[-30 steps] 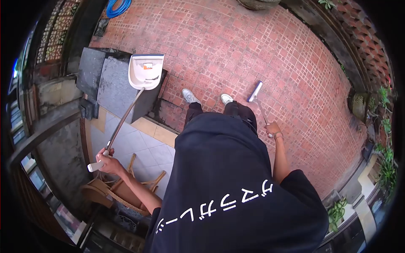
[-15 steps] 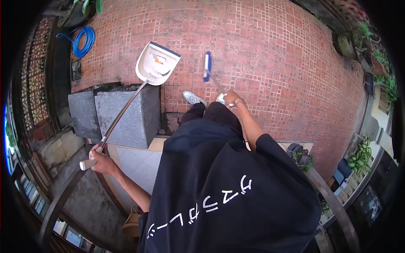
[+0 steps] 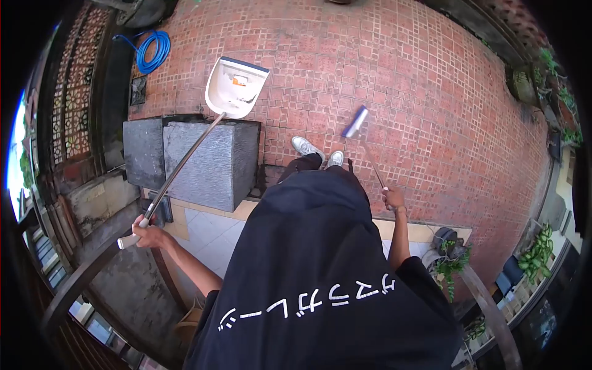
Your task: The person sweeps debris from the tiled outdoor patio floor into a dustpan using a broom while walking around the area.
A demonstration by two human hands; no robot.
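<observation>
My left hand [image 3: 150, 234] is closed around the pale grip of a long-handled dustpan [image 3: 229, 86]. Its white pan with a dark lip is beyond the grey stone block, and some dark bits and an orange-and-white patch show inside. On the other side, my right hand [image 3: 393, 198] grips the thin handle of a broom [image 3: 356, 121]. The broom's blue-and-white head is over the red tiles, slightly blurred, ahead and to the right of my shoes [image 3: 306, 148]. A gap of tiled floor separates broom head and dustpan.
A grey stone block [image 3: 200, 163] stands left of my legs, under the dustpan handle. A coiled blue hose [image 3: 153, 52] lies at the far left on the red tiled floor [image 3: 431, 111]. Potted plants [image 3: 449, 259] line the right side.
The broom swung from ahead of my feet to the right and closer, with my right hand moving right and back. The dustpan stays held in my left hand; the view shifted a little.
</observation>
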